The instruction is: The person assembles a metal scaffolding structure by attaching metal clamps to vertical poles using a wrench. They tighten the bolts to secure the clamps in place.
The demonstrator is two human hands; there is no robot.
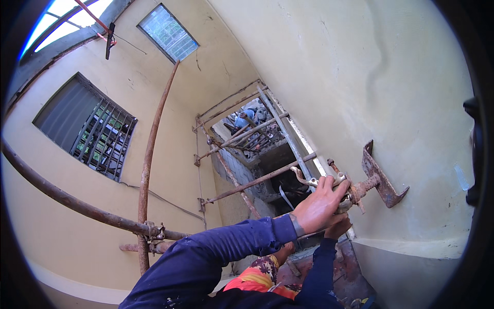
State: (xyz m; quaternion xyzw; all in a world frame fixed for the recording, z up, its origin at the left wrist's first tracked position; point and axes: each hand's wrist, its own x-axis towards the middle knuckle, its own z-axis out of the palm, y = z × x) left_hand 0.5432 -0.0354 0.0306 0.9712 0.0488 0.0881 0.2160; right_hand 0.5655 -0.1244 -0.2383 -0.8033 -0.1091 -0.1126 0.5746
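Observation:
My left hand (320,205), in a dark blue sleeve, is closed over a metal scaffold clamp (307,180) with a jaw hanging open toward the left. Beside the clamp sits a rusty jack screw (364,186), ending in a rusty U-shaped head plate (382,175) close to the right wall. Just below, my right hand (337,227) is curled under the clamp area. Its fingers are partly hidden behind the left hand, so what they grip does not show. Past the hands, a rusty scaffold tube (262,179) runs off to the left.
A rusty upright pole (154,129) crosses a curving horizontal tube (77,206) at a coupler (153,230). A grey pole (288,131) slants beyond my hands. Down through the scaffold frame lies rubble (265,134), with a person in blue (244,119). A cream wall (411,103) rises close on the right.

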